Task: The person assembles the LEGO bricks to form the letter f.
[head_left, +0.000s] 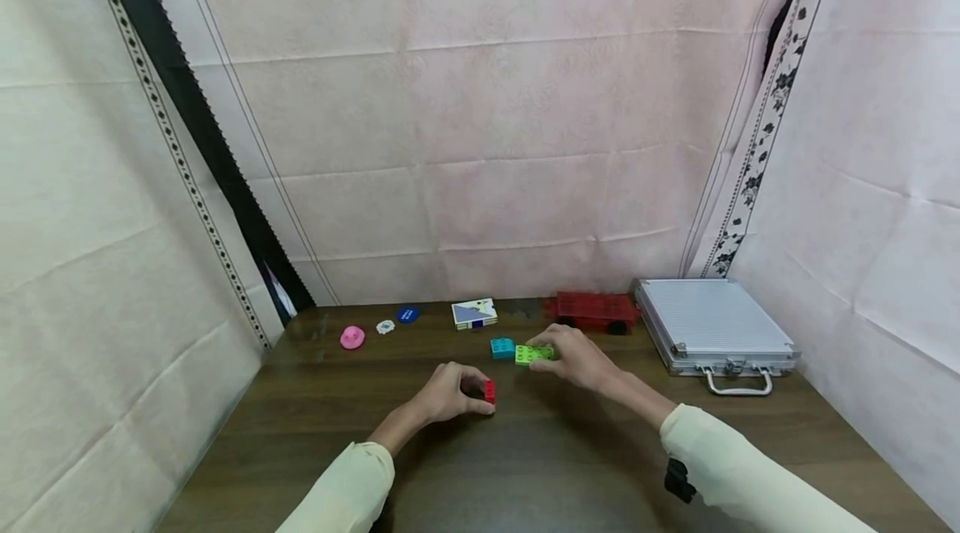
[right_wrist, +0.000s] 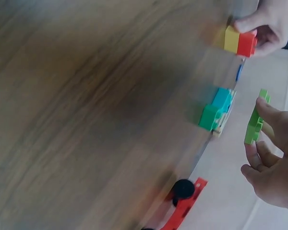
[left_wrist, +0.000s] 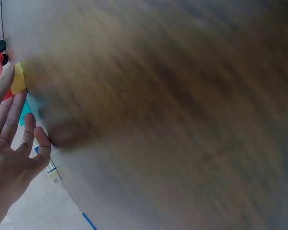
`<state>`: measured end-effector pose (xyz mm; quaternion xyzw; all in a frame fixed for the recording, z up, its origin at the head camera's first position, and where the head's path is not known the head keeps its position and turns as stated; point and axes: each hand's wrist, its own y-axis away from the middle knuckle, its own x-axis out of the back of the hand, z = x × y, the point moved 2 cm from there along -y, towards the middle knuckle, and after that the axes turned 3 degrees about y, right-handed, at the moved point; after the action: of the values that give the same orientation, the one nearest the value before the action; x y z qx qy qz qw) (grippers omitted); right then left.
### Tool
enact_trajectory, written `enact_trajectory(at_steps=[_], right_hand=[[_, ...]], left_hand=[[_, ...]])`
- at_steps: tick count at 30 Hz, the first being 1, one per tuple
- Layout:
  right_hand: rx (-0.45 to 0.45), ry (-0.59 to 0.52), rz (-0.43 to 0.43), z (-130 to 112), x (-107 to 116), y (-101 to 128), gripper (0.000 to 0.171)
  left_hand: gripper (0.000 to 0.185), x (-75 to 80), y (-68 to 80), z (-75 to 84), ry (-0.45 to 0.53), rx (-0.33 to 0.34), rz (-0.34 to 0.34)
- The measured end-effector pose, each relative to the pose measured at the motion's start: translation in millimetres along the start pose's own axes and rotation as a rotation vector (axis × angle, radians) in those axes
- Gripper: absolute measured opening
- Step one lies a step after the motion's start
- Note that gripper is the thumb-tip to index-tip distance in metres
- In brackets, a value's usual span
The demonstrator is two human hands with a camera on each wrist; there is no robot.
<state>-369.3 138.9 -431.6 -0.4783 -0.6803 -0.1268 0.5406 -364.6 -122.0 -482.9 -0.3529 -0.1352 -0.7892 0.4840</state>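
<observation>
My left hand [head_left: 453, 392] pinches a red toy brick [head_left: 490, 391] between thumb and fingers. A yellow brick [right_wrist: 231, 39] is joined beneath the red one, as the right wrist view shows. With thumb and fingertips my right hand [head_left: 572, 356] holds a thin lime-green studded brick [right_wrist: 252, 128] by its ends, raised over the table. Below it, a turquoise brick [head_left: 502, 347] sits side by side with a darker green brick [right_wrist: 209, 116]. The lime brick hides that green one in the head view.
Behind the bricks stand a small white-and-blue box [head_left: 474, 314] and a red wagon [head_left: 595, 312] with black wheels. A silver case [head_left: 716, 323] lies at the right. Toward the back left are a pink round piece [head_left: 352, 337], a white piece [head_left: 386, 326] and a blue disc [head_left: 407, 314].
</observation>
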Motion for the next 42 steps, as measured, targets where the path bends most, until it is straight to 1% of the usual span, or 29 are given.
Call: enact_trajectory(at_steps=[4,10,15,18,23,27,31,35,42], right_hand=[[0.020,-0.015,-0.036,-13,-5,-1,0.030],[0.056,-0.021,-0.072,-32,-17,-4,0.030],[0.095,-0.021,-0.088,-42,-27,-6,0.030],[0.103,-0.009,-0.110,-44,-34,-7,0.030],[0.091,0.032,-0.152,-46,-43,-9,0.031],[0.099,0.064,-0.144,-49,-47,-11,0.031],[0.088,0.076,-0.145,-51,-48,-11,0.032],[0.068,0.074,-0.152,-51,-47,-11,0.032],[0.072,0.055,-0.130,-48,-49,-9,0.031]], left_hand=[[0.028,0.4,0.3,-0.3,0.006,-0.005,-0.008],[0.025,1.1,0.0,0.2,-0.009,-0.016,-0.014],[0.021,0.9,0.1,2.5,-0.023,-0.032,-0.013],[0.021,0.5,0.1,2.6,-0.024,-0.027,-0.015],[0.024,0.4,-0.3,2.4,-0.022,-0.037,-0.008],[0.024,1.3,0.1,1.9,-0.011,-0.037,-0.005],[0.024,1.0,0.2,2.3,-0.013,-0.031,-0.007],[0.025,1.2,0.5,2.9,-0.011,-0.025,-0.015],[0.028,2.0,0.9,2.2,0.016,-0.007,-0.029]])
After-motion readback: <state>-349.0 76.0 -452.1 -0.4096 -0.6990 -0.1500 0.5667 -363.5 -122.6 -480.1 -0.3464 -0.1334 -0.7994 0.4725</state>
